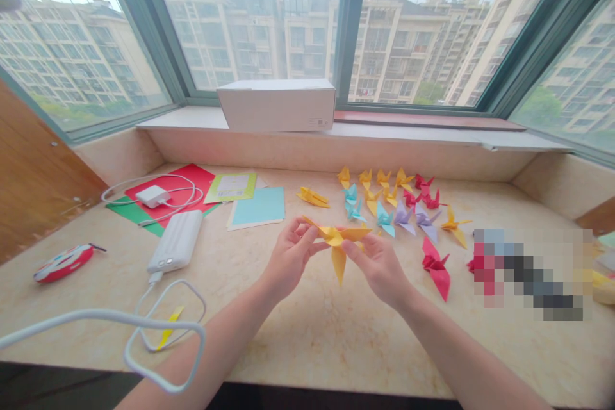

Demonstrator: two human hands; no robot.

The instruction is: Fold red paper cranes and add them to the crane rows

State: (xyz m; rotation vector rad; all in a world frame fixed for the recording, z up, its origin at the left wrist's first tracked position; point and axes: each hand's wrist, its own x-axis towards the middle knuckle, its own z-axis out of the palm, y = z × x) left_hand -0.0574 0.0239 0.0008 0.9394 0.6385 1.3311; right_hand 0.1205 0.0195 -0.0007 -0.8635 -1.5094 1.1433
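Observation:
A yellow paper crane [338,262] is held up in front of me between both hands, its wings spread and one point hanging down. My left hand [298,253] pinches it from the left, thumb and fingers closed on the paper. From the other side my right hand [379,262] grips its right part, with the thumb near the crane's middle. Just behind lies a folded yellow paper piece [313,197], flat and narrow. Finished cranes stand in rows to the right, among them a purple crane [425,223], a light blue crane [385,219] and a red crane [437,269].
Blue paper sheets [259,206] and a yellow-green packet [231,187] lie at the back left. A white power bank [177,240], a charger [152,196], looping white cable [166,387] and a red-white tool [65,262] occupy the left. A white box [278,107] sits on the sill.

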